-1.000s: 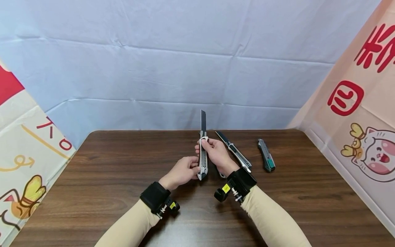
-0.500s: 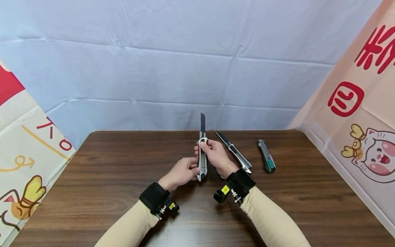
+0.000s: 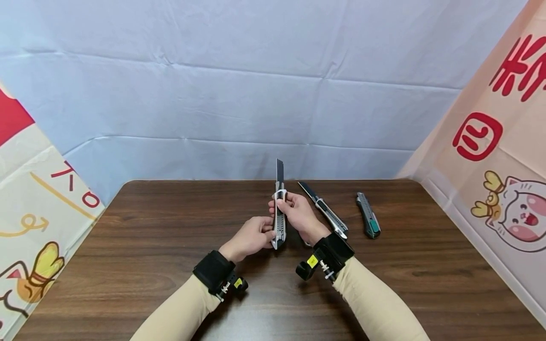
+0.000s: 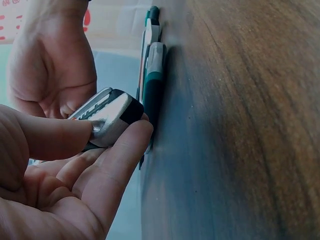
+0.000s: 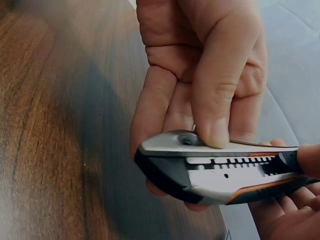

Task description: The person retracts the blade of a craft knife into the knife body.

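While the right hand pinches the knife, thumb on its button, the left hand pinches its bottom end above the table; less blade shows than a second ago, so it seems to be sliding back in.

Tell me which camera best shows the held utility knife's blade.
Head view: the blade extends in plain sight past the right hand. The left wrist view shows mainly the butt end; the right wrist view, the slotted handle. Neither shows that blade.
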The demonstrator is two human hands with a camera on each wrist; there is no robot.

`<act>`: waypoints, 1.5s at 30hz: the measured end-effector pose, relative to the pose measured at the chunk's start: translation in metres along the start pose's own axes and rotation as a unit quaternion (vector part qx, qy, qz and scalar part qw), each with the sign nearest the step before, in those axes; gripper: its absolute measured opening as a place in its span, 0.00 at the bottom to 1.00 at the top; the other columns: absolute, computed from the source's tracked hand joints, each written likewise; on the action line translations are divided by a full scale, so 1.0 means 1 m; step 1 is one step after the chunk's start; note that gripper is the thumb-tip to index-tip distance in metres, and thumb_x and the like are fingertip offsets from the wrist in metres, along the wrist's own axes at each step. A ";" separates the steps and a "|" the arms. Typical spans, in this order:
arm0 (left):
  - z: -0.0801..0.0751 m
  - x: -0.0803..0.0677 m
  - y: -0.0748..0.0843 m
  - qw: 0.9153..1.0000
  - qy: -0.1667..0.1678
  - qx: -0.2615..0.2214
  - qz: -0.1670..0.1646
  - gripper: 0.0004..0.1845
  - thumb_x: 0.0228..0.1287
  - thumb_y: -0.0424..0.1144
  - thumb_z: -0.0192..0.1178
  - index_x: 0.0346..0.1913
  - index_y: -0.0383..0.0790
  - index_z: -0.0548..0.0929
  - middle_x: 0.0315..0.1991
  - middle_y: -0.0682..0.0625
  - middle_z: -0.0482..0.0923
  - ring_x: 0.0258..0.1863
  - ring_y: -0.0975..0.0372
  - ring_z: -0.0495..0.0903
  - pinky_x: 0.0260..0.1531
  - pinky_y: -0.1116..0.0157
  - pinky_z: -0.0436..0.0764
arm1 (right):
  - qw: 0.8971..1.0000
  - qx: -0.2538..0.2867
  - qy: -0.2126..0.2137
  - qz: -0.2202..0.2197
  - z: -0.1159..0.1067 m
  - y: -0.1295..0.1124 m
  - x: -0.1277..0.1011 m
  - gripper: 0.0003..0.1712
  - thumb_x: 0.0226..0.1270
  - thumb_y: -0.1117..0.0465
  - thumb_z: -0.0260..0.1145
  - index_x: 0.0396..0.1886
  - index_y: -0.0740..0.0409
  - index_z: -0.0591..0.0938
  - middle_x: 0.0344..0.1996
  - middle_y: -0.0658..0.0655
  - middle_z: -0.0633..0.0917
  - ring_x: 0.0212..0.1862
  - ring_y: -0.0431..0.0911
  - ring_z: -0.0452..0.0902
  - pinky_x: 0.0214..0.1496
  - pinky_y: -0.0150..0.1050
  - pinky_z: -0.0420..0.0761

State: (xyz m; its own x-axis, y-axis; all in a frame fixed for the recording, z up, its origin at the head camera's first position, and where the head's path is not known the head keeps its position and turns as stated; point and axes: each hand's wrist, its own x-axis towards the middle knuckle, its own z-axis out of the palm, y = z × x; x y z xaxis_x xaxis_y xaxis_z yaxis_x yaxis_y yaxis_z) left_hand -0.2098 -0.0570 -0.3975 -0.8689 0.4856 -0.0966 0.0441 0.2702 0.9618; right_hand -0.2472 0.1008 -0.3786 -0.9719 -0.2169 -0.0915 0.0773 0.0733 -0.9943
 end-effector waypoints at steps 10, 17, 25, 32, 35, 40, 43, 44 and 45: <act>-0.003 0.004 -0.002 1.000 -0.003 -0.002 -0.006 0.18 0.73 0.26 0.47 0.62 0.24 0.71 0.54 0.33 0.80 0.54 0.51 0.81 0.48 0.58 0.86 | 1.000 -0.001 -0.015 -0.009 -0.001 0.000 0.003 0.17 0.76 0.69 0.52 0.60 0.70 0.72 0.55 0.73 0.80 0.43 0.40 0.83 0.58 0.37 0.81; -0.005 0.007 -0.003 1.000 -0.014 -0.015 -0.005 0.19 0.73 0.27 0.47 0.64 0.24 0.70 0.55 0.34 0.79 0.56 0.51 0.80 0.50 0.57 0.85 | 1.000 -0.006 -0.019 -0.017 -0.003 -0.003 0.003 0.17 0.76 0.69 0.51 0.60 0.70 0.73 0.54 0.72 0.80 0.44 0.41 0.83 0.57 0.37 0.82; -0.005 0.007 -0.009 0.999 -0.033 -0.031 0.004 0.21 0.75 0.29 0.45 0.67 0.26 0.66 0.60 0.33 0.76 0.58 0.51 0.78 0.52 0.58 0.84 | 0.999 0.011 -0.034 -0.030 -0.007 -0.005 0.003 0.18 0.76 0.68 0.51 0.62 0.70 0.71 0.53 0.68 0.82 0.46 0.43 0.83 0.56 0.38 0.82; -0.001 0.003 -0.008 0.998 -0.025 -0.056 0.024 0.21 0.75 0.27 0.44 0.68 0.25 0.64 0.62 0.31 0.74 0.60 0.48 0.77 0.52 0.58 0.84 | 0.998 0.013 -0.055 -0.035 -0.010 -0.001 0.001 0.22 0.77 0.63 0.51 0.64 0.72 0.69 0.52 0.66 0.82 0.47 0.41 0.82 0.56 0.34 0.81; 0.002 0.002 -0.007 0.998 -0.024 -0.060 0.024 0.22 0.75 0.27 0.44 0.68 0.25 0.64 0.62 0.30 0.73 0.60 0.48 0.77 0.53 0.58 0.84 | 0.999 0.011 -0.041 -0.018 -0.008 0.002 -0.001 0.20 0.78 0.61 0.52 0.60 0.69 0.73 0.49 0.63 0.84 0.46 0.41 0.83 0.57 0.36 0.81; 0.004 0.002 -0.008 0.998 -0.010 -0.054 0.015 0.20 0.75 0.28 0.44 0.65 0.23 0.68 0.59 0.31 0.76 0.58 0.51 0.79 0.52 0.59 0.84 | 1.000 0.012 -0.018 -0.016 -0.004 0.006 -0.001 0.18 0.78 0.60 0.51 0.58 0.67 0.76 0.49 0.66 0.84 0.45 0.43 0.84 0.59 0.40 0.81; 0.004 0.002 -0.010 0.998 -0.001 -0.055 0.004 0.19 0.75 0.29 0.45 0.63 0.23 0.70 0.57 0.33 0.78 0.56 0.53 0.80 0.52 0.59 0.84 | 1.000 0.015 -0.013 -0.021 -0.003 0.008 0.000 0.18 0.78 0.61 0.51 0.58 0.68 0.75 0.50 0.68 0.84 0.44 0.42 0.85 0.57 0.41 0.82; 0.004 0.002 -0.011 0.998 0.001 -0.056 0.000 0.18 0.75 0.29 0.45 0.63 0.23 0.70 0.57 0.33 0.78 0.54 0.54 0.80 0.52 0.59 0.84 | 1.000 0.015 -0.010 -0.022 -0.003 0.008 0.000 0.18 0.78 0.60 0.51 0.57 0.68 0.75 0.50 0.69 0.84 0.43 0.42 0.85 0.57 0.40 0.83; 0.004 0.002 -0.011 0.998 0.001 -0.058 -0.003 0.18 0.75 0.29 0.45 0.62 0.23 0.71 0.56 0.34 0.79 0.53 0.55 0.81 0.51 0.60 0.84 | 1.000 0.014 -0.009 -0.022 -0.003 0.008 0.000 0.18 0.78 0.61 0.51 0.57 0.68 0.76 0.50 0.69 0.84 0.42 0.42 0.85 0.56 0.40 0.83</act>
State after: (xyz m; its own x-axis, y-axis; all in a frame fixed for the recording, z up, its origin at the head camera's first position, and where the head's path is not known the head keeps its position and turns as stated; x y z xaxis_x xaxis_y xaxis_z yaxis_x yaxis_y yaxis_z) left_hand -0.2102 -0.0551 -0.4094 -0.8699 0.4824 -0.1028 -0.0190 0.1755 0.9843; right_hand -0.2476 0.1043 -0.3864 -0.9704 -0.2363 -0.0489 0.0416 0.0358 -0.9985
